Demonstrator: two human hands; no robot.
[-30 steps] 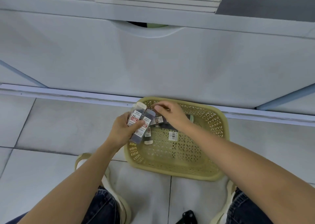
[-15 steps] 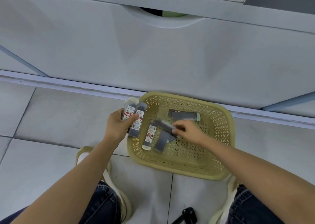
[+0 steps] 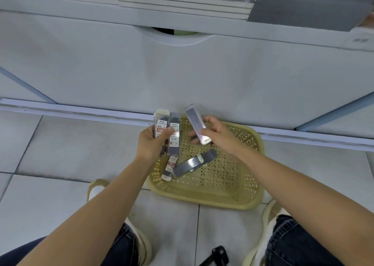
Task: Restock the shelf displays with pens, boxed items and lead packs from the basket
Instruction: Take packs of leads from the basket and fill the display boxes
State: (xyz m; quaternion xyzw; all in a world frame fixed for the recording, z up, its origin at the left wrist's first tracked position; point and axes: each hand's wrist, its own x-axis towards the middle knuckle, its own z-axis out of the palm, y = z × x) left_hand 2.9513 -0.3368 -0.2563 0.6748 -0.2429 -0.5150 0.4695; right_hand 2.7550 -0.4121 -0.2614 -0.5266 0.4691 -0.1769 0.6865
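Observation:
A yellow perforated basket (image 3: 226,186) sits on the tiled floor against the base of a white shelf unit. My left hand (image 3: 150,144) hovers over the basket's left rim, shut on two upright lead packs (image 3: 169,131) with red and white labels. My right hand (image 3: 217,137) is above the basket's back part, shut on one more lead pack (image 3: 196,123), tilted with its pale cap down. Three lead packs still lie in the basket: one labelled (image 3: 171,167) at the left, two dark ones (image 3: 194,164) crossing beside it.
The white shelf base panel (image 3: 182,73) with a curved cut-out handle (image 3: 176,35) rises right behind the basket. Flat grey packs (image 3: 303,4) lie on the ledge above. My knees and pale shoes (image 3: 137,243) frame the floor tiles; a small black object (image 3: 217,254) lies between them.
My right hand has lifted one lead pack out of the basket and raised it toward the packs in my left hand. The left hand has stayed put with its packs.

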